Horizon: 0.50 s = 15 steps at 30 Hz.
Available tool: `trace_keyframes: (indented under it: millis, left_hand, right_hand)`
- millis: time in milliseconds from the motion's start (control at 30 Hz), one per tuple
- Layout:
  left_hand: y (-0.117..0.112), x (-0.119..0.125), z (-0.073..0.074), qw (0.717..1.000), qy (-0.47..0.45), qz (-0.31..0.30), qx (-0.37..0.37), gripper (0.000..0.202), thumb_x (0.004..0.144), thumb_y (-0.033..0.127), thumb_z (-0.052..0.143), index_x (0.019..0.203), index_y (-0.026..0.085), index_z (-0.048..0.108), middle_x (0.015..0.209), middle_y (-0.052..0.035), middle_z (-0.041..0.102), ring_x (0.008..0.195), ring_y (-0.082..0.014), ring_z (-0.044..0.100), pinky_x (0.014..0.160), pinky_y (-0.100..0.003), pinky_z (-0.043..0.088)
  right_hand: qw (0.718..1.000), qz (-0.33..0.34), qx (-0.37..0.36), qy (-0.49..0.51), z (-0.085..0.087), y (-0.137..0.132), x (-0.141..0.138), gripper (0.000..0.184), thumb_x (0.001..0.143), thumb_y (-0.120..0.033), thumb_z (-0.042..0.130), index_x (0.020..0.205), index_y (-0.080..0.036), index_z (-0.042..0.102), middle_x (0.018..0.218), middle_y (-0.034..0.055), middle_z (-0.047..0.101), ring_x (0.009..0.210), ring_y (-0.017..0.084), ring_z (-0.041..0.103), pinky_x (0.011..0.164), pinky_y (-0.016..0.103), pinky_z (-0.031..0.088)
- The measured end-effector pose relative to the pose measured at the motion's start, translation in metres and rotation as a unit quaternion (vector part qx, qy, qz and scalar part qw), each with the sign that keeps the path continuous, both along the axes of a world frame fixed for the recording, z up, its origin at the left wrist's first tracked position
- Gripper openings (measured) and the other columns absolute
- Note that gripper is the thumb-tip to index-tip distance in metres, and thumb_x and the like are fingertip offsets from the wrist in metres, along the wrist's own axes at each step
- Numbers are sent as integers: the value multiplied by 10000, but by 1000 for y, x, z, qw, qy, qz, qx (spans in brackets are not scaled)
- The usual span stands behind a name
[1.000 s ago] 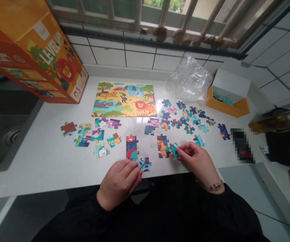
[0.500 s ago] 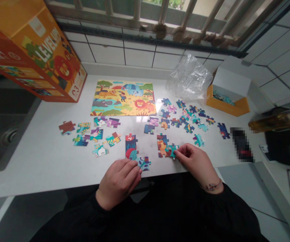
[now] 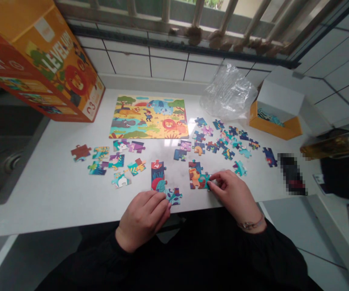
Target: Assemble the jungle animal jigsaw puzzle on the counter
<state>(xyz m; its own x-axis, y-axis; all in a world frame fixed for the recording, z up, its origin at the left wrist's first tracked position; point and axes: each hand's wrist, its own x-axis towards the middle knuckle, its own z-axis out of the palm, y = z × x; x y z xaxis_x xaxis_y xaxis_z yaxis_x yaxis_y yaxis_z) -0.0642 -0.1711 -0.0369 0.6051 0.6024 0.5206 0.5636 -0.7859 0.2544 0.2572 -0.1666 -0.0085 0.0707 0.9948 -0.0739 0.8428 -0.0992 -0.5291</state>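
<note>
My right hand point(image 3: 233, 192) pinches a teal puzzle piece point(image 3: 205, 180) by its right edge. That piece lies flat against a strip of joined puzzle pieces with an orange animal point(image 3: 195, 178); whether the tabs are fully locked I cannot tell. My left hand point(image 3: 144, 216) is closed, its fingertips on the lower corner of another joined group of puzzle pieces with a red shape point(image 3: 157, 176). The group's light-blue piece point(image 3: 174, 196) shows to the right of those fingers; the corner under the hand is hidden.
Loose puzzle pieces lie at left point(image 3: 116, 161) and right point(image 3: 223, 139). Behind them are a completed animal picture point(image 3: 148, 117), a crumpled plastic bag point(image 3: 229, 93) and an open yellow box point(image 3: 274, 125). A tall orange box point(image 3: 56, 68) stands beside the sink point(image 3: 7, 161).
My right hand has moved slightly left, bringing the teal piece from a tilted position to sit level against the orange-animal strip. My left hand has stayed in place.
</note>
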Motion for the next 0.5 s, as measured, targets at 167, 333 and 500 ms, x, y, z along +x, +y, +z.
trace_keyframes:
  millis: [167, 333, 500]
  left_hand:
    - [0, 0, 1, 1000, -1, 1, 2, 73, 1007, 139, 741, 1075, 161, 730, 1068, -87, 813, 956, -261, 729, 852, -418, 606]
    - [0, 2, 1, 1000, -5, 4, 7, 87, 991, 126, 756, 1066, 162, 730, 1061, -93, 812, 947, -263, 737, 846, -414, 600]
    - [0, 2, 1, 1000, -1, 4, 1, 81, 1000, 136, 748, 1070, 168, 722, 1068, -86, 814, 955, -269, 738, 853, -422, 606]
  right_hand:
    - [1000, 23, -4, -18, 1, 0, 1, 125, 996, -340, 701, 996, -245, 783, 909, 36, 694, 814, 224, 658, 764, 367, 497]
    - [999, 39, 24, -27, 2, -1, -1, 135, 1032, -345, 694, 1035, -236, 775, 964, 60, 728, 828, 233, 692, 776, 376, 542]
    - [990, 124, 68, -16, 0, -2, -2, 199, 1009, -327, 766, 1190, -244, 767, 1258, 128, 750, 1167, 325, 704, 1039, 493, 582]
